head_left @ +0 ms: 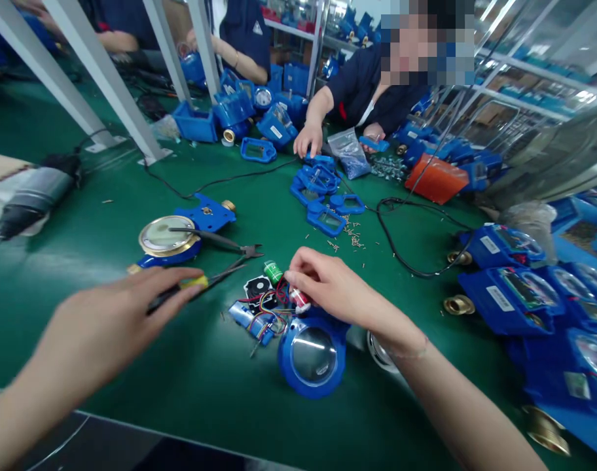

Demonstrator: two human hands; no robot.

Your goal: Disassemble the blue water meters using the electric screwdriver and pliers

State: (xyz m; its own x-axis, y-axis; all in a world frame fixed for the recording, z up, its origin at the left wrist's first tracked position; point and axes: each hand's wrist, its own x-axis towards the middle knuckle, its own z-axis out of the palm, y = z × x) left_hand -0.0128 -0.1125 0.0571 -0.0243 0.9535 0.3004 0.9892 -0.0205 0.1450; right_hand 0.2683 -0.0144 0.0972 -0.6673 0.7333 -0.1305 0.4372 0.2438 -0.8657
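Seen from the head camera, the left hand point(99, 333) closes narrowly around a yellow-handled tool point(193, 283), its thin metal shaft pointing away from the palm. The right hand point(345, 294) pinches a small red-and-white part point(299, 299) just above a blue meter casing point(312, 353). Just beside that hand sit a green cylinder point(273, 271) and a tangle of colored wires point(273, 307) leading to a blue battery pack point(252, 322). Beyond the left hand, pliers point(215, 239) lie across a round brass-rimmed meter point(165, 235). Farther across the green bench point(205, 366), a co-worker's hand point(308, 139) rests near a pile of blue frames point(318, 186).
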